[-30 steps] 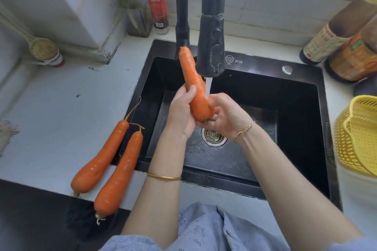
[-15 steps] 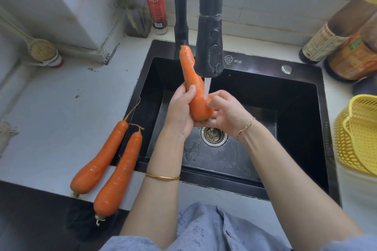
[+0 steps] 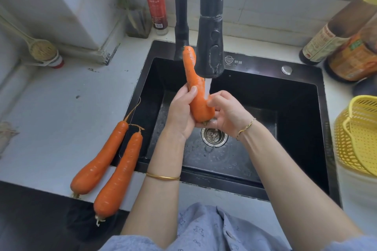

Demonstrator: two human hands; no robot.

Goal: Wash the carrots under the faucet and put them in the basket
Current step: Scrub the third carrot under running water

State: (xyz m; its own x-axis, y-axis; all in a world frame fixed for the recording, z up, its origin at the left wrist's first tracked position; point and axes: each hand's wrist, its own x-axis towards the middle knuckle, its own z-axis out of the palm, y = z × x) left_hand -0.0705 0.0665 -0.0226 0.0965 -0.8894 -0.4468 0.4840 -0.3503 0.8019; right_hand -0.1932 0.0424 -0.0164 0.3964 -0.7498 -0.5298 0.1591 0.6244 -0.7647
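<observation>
I hold one orange carrot (image 3: 196, 91) upright over the black sink (image 3: 285, 108), its thick end down. My left hand (image 3: 180, 112) grips its lower left side with the thumb on the front. My right hand (image 3: 226, 113) curls round the lower right side. Water runs from the black faucet head (image 3: 210, 47) onto the carrot. Two more carrots (image 3: 101, 159) (image 3: 119, 175) lie side by side on the white counter left of the sink, tips over its rim. The yellow basket (image 3: 359, 138) stands at the right edge.
A round drain (image 3: 214, 135) sits under my hands. Sauce bottles (image 3: 334, 36) stand at the back right, a red-labelled bottle (image 3: 156, 0) and a glass holder at the back left. A ladle (image 3: 40, 49) lies at the far left. The counter's dark front edge is below the carrots.
My right hand's fingers have shifted up round the carrot's lower end, rubbing it. The carrot stays under the running water. The two carrots on the counter have not moved.
</observation>
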